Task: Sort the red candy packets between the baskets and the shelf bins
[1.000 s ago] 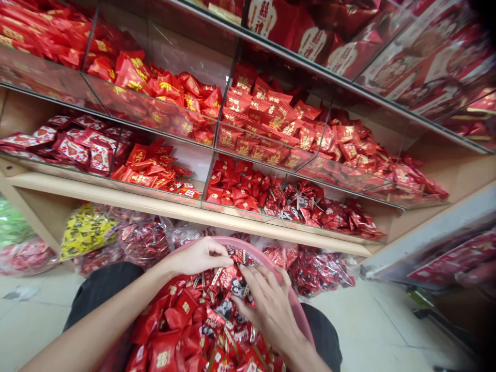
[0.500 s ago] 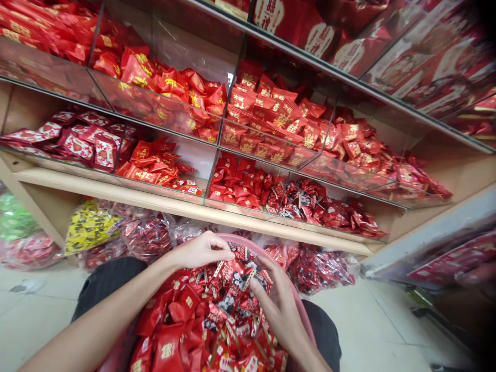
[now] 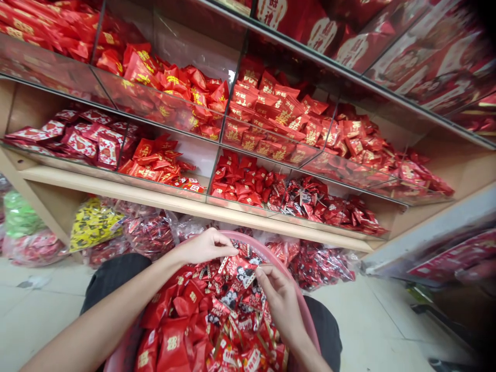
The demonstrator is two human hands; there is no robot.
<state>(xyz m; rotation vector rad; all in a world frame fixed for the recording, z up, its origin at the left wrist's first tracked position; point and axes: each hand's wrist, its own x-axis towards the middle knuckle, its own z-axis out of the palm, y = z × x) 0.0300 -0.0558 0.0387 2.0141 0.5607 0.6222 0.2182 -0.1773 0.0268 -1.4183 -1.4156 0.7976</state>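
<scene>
A pink plastic basket (image 3: 308,310) stands between my knees, heaped with red wrapped candies (image 3: 174,336). Over its far side, both my hands hold one red candy packet (image 3: 241,269) with a black-and-white printed picture and gold writing. My left hand (image 3: 211,246) pinches its upper left corner between thumb and forefinger. At the packet's right edge, my right hand (image 3: 277,294) is closed in a pinch too. Smaller red and black candies (image 3: 228,299) lie just below the packet in the basket.
Ahead is a wooden shelf (image 3: 116,183) with clear-fronted compartments of red candies (image 3: 267,111). Plastic bags of sweets lie on the floor beneath it, among them a yellow bag (image 3: 95,222). A pale wall (image 3: 426,222) stands at the right.
My right hand has gone from spread fingers to a pinch on the packet's right edge. The packet is now stretched flat between both hands. My left hand has hardly moved.
</scene>
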